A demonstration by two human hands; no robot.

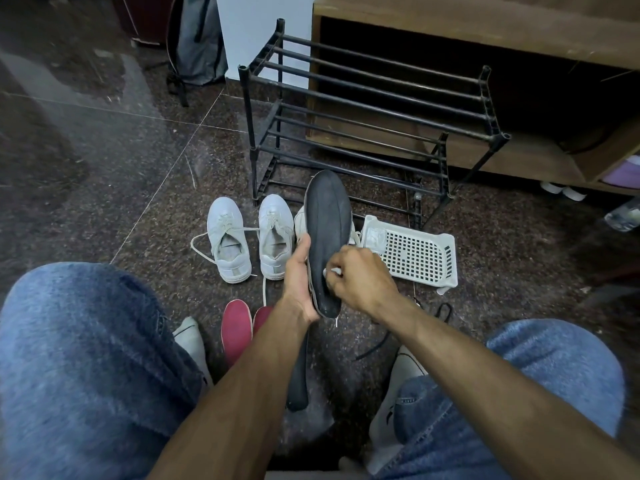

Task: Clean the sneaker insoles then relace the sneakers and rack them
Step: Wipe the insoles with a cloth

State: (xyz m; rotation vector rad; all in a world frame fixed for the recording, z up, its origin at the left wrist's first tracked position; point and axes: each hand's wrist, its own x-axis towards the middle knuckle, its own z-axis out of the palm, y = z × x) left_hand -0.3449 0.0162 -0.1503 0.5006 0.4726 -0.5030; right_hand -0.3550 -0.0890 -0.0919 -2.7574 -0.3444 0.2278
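My left hand grips a black insole by its left edge and holds it upright above the floor. My right hand pinches a small white wipe against the insole's lower part. Two white sneakers stand side by side on the floor behind, laces loose. A third white shoe peeks out behind the insole. Two red insoles lie on the floor near my knees, and another black insole lies under my left forearm. The black shoe rack stands empty farther back.
A white plastic basket lies right of the held insole. A black lace trails on the floor by my right knee. A wooden cabinet stands behind the rack, a grey backpack leans far left. My jeans-clad knees frame the bottom.
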